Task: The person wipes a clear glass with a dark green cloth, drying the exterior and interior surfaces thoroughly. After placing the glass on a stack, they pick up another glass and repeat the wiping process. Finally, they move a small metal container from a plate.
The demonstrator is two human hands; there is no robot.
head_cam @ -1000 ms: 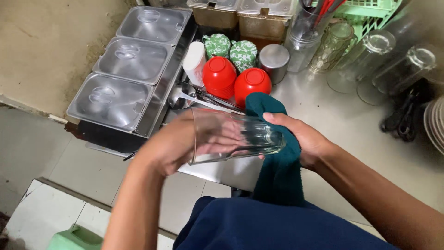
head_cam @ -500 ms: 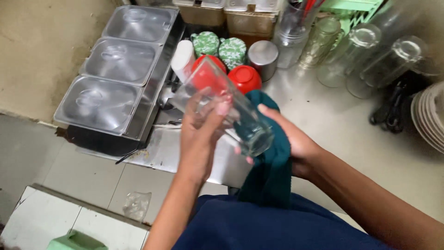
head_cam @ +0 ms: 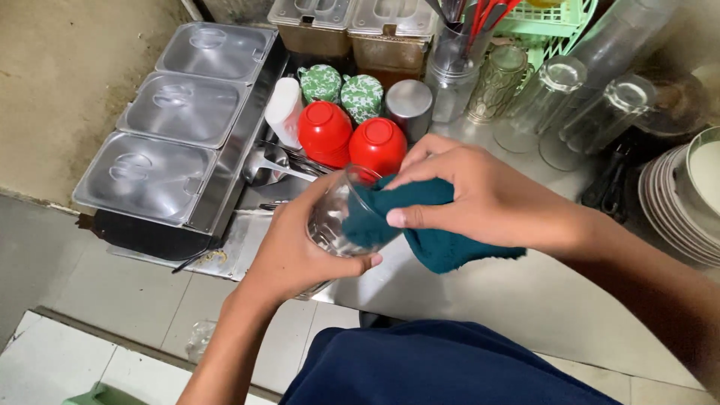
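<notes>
My left hand [head_cam: 296, 244] grips a clear drinking glass [head_cam: 334, 214] around its body, mouth tilted up to the right. A dark green cloth [head_cam: 420, 225] is held by my right hand [head_cam: 480, 195], which pushes one end of it into the mouth of the glass. The rest of the cloth hangs under my right palm. Both hands are above the front edge of a steel counter [head_cam: 525, 292].
Two red cups [head_cam: 352, 135] and two green patterned lids [head_cam: 341, 86] stand behind the glass. A lidded steel container rack [head_cam: 176, 120] is at left. Upturned glasses [head_cam: 570, 105] and a holder of utensils [head_cam: 454, 52] stand at the back. Stacked plates [head_cam: 686, 195] are at right.
The glass was turned from lying sideways to mouth-up. My right hand came from behind it to the top and stuffed the cloth inside.
</notes>
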